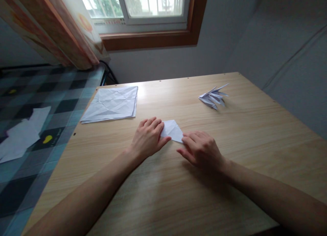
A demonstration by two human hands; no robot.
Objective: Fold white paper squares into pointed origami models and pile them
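A small folded piece of white paper (173, 129) lies on the wooden table, one crease running across its visible part. My left hand (149, 135) holds down its left end, fingers laid over it and thumb along the near edge; that end is hidden under the hand. At the paper's right corner, the bent fingertips of my right hand (200, 147) touch it. The right thumb is apart from those fingers and off the paper, so that hand is open.
A stack of creased white sheets (112, 101) lies at the table's far left. Several pointed folded paper pieces (214, 97) sit together at the far right. Loose white paper (22, 137) rests on a checked cloth (68, 105) left of the wooden table (158, 202).
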